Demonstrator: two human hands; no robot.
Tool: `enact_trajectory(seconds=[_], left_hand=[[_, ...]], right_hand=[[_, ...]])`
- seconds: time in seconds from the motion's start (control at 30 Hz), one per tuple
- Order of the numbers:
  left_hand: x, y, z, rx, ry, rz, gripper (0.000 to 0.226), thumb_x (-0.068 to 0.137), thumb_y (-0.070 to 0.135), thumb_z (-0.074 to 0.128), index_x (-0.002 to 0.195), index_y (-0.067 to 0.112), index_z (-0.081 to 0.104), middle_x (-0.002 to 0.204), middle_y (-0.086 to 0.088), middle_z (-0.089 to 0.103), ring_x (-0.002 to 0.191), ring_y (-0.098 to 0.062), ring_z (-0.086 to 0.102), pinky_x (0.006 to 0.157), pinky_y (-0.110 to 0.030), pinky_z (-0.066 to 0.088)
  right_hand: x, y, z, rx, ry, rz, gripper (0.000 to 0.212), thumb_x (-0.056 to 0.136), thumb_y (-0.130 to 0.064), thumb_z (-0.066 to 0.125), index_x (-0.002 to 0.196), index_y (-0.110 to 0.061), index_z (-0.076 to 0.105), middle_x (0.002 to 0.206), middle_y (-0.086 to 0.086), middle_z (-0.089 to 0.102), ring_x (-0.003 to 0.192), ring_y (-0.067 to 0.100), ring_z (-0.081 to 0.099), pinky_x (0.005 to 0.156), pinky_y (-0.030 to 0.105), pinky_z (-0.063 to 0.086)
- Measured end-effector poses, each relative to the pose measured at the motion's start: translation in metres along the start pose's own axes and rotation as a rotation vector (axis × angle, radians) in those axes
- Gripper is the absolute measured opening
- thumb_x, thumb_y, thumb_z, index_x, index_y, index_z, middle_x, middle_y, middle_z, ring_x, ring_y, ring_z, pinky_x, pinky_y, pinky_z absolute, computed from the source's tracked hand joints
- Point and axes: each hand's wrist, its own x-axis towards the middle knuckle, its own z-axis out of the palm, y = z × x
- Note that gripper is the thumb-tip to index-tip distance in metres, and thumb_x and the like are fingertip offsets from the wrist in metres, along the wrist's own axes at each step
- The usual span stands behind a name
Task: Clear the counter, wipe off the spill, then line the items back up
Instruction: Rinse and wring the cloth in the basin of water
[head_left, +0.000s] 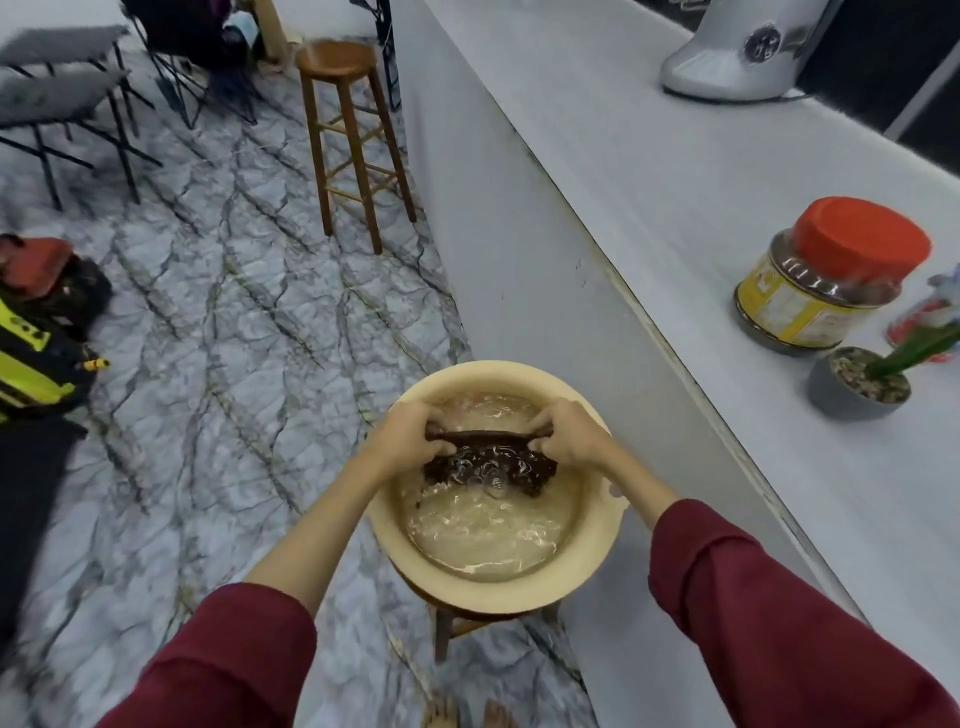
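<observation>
The dark brown wet cloth (488, 460) is hanging stretched between both hands, its lower part dipping into cloudy water in the cream round plastic basin (597, 566), which is sitting on a low wooden stool beside the white counter (675, 218). The left hand (410, 434) and right hand (566, 434) are each gripping one end with curled fingers. Wringing well probably means twisting the ends opposite ways over the basin, so drips are landing inside.
</observation>
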Motion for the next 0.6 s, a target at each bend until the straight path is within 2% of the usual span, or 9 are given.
enact_trajectory(seconds=[0.07,0.17,0.27,0.33,0.4,0.47,0.53,0.6], left_hand=[[0.002,-0.001,0.004,0.066,-0.080,0.028,0.024,0.074,0.015,0.073,0.098,0.018,0.070,0.080,0.006,0.059,0.077,-0.011,0.052,0.069,-0.023,0.039],[0.003,0.000,0.011,0.140,-0.108,0.014,0.020,0.076,0.019,0.072,0.096,0.016,0.070,0.083,0.000,0.062,0.076,-0.014,0.052,0.069,-0.026,0.040],[0.001,0.000,0.017,0.234,-0.172,0.009,0.017,0.078,0.022,0.069,0.090,0.010,0.067,0.079,-0.002,0.061,0.076,-0.018,0.053,0.065,-0.029,0.038],[0.001,-0.001,0.019,0.260,-0.218,0.025,0.021,0.077,0.010,0.063,0.098,0.012,0.066,0.090,-0.004,0.064,0.088,-0.024,0.058,0.068,-0.032,0.043],[0.002,-0.001,0.019,0.242,-0.191,0.024,0.032,0.077,-0.001,0.056,0.105,0.011,0.065,0.103,-0.007,0.066,0.094,-0.027,0.059,0.073,-0.035,0.045],[0.004,-0.003,0.017,0.140,-0.117,0.025,0.026,0.080,0.001,0.057,0.102,0.009,0.067,0.099,-0.003,0.068,0.083,-0.024,0.059,0.066,-0.028,0.043],[0.006,-0.005,0.014,-0.007,-0.067,0.016,0.013,0.082,0.009,0.063,0.093,0.011,0.069,0.080,0.007,0.064,0.069,-0.014,0.054,0.059,-0.020,0.037],[0.008,-0.006,0.011,-0.065,-0.058,0.012,0.007,0.081,0.015,0.067,0.086,0.012,0.068,0.076,0.004,0.063,0.068,-0.012,0.052,0.062,-0.022,0.040]], right_hand=[[0.003,0.001,0.008,-0.047,-0.003,0.025,0.022,0.080,-0.012,0.068,0.101,-0.008,0.072,0.093,0.008,0.073,0.079,0.016,0.059,0.071,0.023,0.042],[0.003,-0.002,0.023,-0.193,0.007,0.036,0.021,0.075,-0.023,0.073,0.091,-0.009,0.072,0.087,0.007,0.071,0.079,0.020,0.059,0.067,0.027,0.041],[0.000,-0.001,0.029,-0.297,-0.046,0.024,0.006,0.074,-0.011,0.068,0.073,-0.008,0.064,0.071,0.005,0.064,0.077,0.025,0.058,0.061,0.030,0.041],[0.001,0.000,0.027,-0.287,-0.078,0.054,0.020,0.071,0.000,0.062,0.060,-0.013,0.052,0.063,-0.001,0.052,0.073,0.024,0.052,0.053,0.028,0.035],[0.004,0.001,0.024,-0.216,-0.059,0.055,0.019,0.070,0.006,0.056,0.071,-0.012,0.063,0.078,0.004,0.062,0.080,0.024,0.056,0.058,0.026,0.040],[0.005,-0.002,0.017,-0.077,-0.004,0.049,0.033,0.069,0.010,0.052,0.090,-0.008,0.071,0.092,0.009,0.069,0.082,0.022,0.060,0.066,0.025,0.046],[0.006,-0.002,0.011,-0.007,0.067,0.030,0.031,0.070,0.007,0.055,0.088,-0.008,0.074,0.086,0.005,0.072,0.071,0.016,0.058,0.063,0.022,0.047],[0.006,0.000,0.009,-0.095,0.082,0.027,0.016,0.074,-0.005,0.064,0.084,-0.010,0.076,0.077,0.005,0.072,0.061,0.016,0.051,0.060,0.026,0.044]])
